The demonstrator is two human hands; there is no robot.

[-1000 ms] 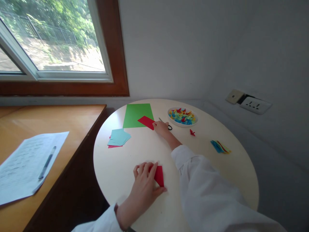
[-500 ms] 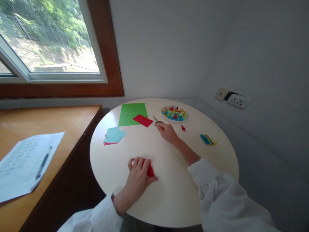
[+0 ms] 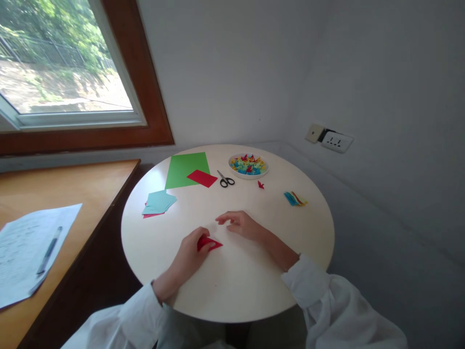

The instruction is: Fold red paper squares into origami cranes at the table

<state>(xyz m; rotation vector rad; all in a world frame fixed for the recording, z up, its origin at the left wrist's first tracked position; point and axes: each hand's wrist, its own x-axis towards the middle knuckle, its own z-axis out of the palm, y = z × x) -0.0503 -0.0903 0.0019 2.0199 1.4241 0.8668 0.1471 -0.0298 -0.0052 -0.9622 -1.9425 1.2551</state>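
Observation:
My left hand grips a small red paper near the front of the round white table, fingers closed on its left part. My right hand hovers just right of it, fingers loosely curled, holding nothing. Black-handled scissors lie untouched at the back of the table, beside a red rectangle that overlaps a green sheet.
A white dish of small coloured folded papers stands at the back, with one red folded piece beside it. Light blue squares lie at left, mixed coloured squares at right. A wooden desk with papers and a pen adjoins.
My right hand left the scissors at the back and drew back toward the red paper. My left hand lifted and closed on that paper. The view pulled back and turned right.

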